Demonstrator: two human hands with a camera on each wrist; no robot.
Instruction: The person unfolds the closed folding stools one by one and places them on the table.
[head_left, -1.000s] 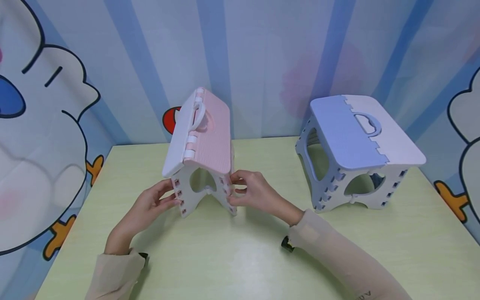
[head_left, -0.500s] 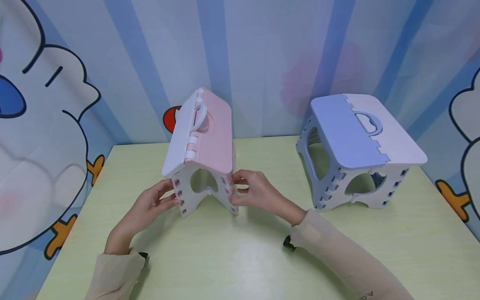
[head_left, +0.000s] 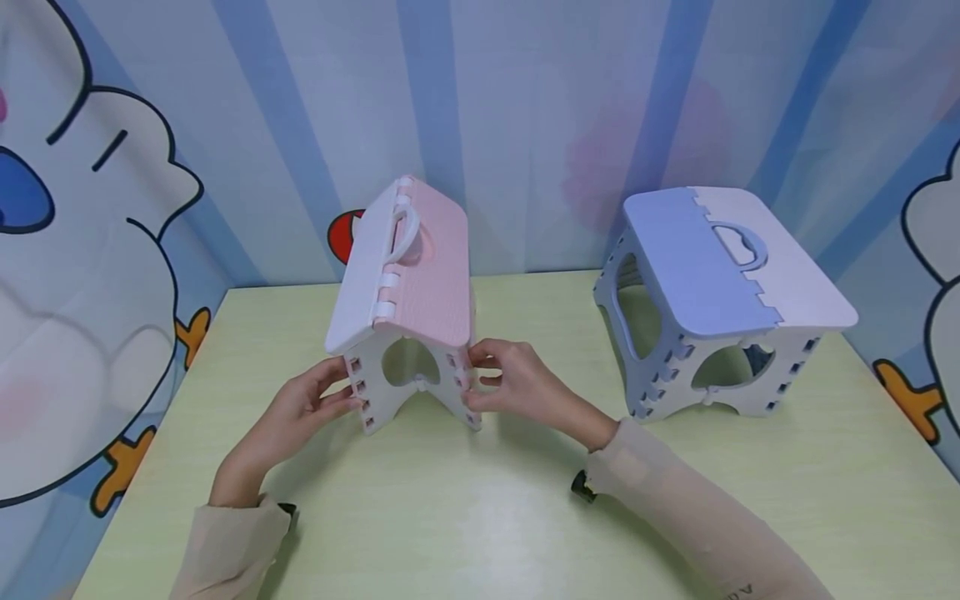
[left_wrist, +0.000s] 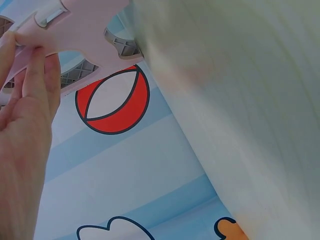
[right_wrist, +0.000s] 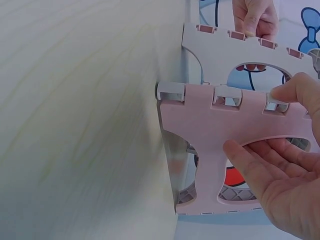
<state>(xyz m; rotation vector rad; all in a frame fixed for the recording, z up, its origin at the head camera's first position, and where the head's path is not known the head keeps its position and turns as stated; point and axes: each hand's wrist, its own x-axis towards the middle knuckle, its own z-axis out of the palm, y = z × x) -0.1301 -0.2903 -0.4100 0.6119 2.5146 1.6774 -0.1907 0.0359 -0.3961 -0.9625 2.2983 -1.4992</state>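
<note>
In the head view, a pink and white folding stool [head_left: 431, 275] stands on the table, half unfolded. Its two top panels slope down from a hinged ridge like a roof, and a white loop handle [head_left: 406, 235] sticks up there. My left hand [head_left: 292, 417] grips the left leg panel near its front edge. On the opposite side, my right hand [head_left: 525, 385] holds the pink leg panel [right_wrist: 210, 112]. The right wrist view shows that thumb on a hinge and fingers curled through the cut-out. The left wrist view has my left fingers [left_wrist: 36, 75] hooked into the other leg's opening.
A blue and white folding stool [head_left: 701, 267] stands fully unfolded to the right, its top flat. The pale green table [head_left: 450, 517] ends at a striped blue cartoon backdrop [head_left: 495, 125] behind both stools.
The pink stool's legs have spread slightly wider, its right side shifting right together with my right hand. My left hand stays nearly still, and the head view has drifted a little.
</note>
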